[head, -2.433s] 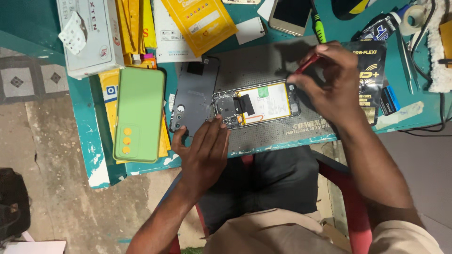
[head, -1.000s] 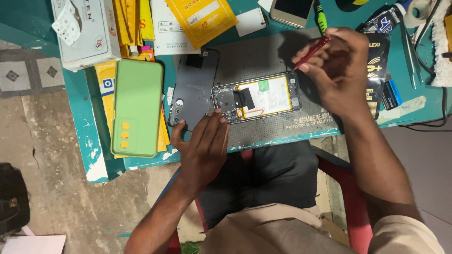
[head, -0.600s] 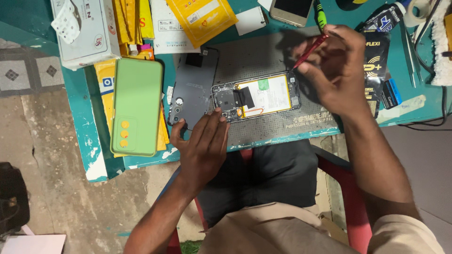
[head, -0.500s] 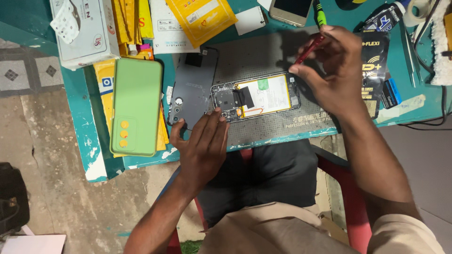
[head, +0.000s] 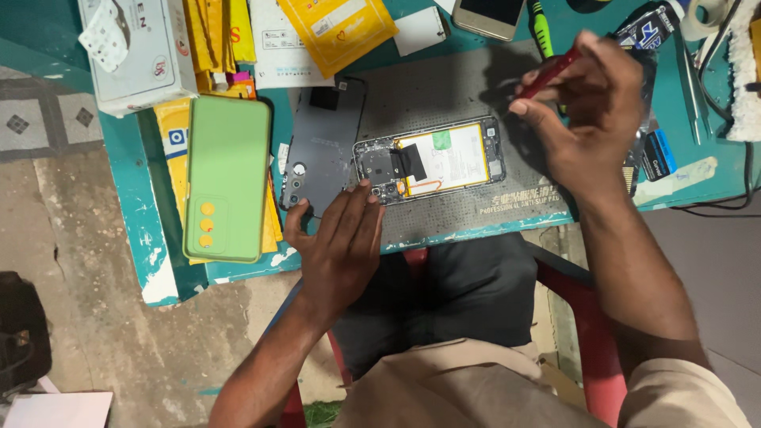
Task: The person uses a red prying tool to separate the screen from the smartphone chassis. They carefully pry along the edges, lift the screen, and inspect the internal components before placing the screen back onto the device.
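An opened phone (head: 432,161) with its yellow-edged battery showing lies on a grey work mat (head: 444,95). My left hand (head: 341,242) rests at the table's front edge, fingers apart, fingertips touching the phone's left end. My right hand (head: 590,107) is raised over the mat's right side, shut on a thin red tool (head: 548,71). A dark grey back cover (head: 325,143) lies left of the phone, camera holes facing up.
A light green phone case (head: 226,178) lies on yellow packets at the left. A white box (head: 139,47), yellow packages (head: 337,28), another phone (head: 491,12), a green pen (head: 541,24) and tweezers (head: 690,71) crowd the teal table (head: 139,214). A red chair (head: 587,317) is under me.
My right hand lifted the red tool up and away from the phone's right end. My left hand stayed at the phone's left end.
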{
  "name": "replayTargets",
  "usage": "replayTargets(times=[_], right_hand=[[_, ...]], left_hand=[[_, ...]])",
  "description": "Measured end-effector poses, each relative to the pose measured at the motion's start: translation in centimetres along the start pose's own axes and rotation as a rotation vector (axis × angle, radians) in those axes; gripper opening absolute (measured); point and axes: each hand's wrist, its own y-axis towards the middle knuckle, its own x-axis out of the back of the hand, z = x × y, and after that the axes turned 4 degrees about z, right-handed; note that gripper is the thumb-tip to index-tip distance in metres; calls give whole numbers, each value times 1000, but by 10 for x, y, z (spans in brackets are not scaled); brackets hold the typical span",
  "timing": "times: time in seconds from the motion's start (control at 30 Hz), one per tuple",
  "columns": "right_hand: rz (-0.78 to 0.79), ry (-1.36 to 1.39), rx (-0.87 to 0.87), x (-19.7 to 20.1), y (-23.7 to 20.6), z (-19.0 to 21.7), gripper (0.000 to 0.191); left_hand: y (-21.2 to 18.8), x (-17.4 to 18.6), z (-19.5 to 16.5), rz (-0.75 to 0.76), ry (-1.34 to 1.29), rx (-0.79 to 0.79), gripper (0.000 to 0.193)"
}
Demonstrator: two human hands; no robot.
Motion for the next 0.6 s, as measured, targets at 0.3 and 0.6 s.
replayTargets(times=[0.3,0.6], right_hand=[[194,-369,-412,26,10,33,71],[306,-692,-346,23,9,41,49]], left_hand=[[6,5,-2,-30,-70,26,16],[17,18,-3,-15,-254,160,39]])
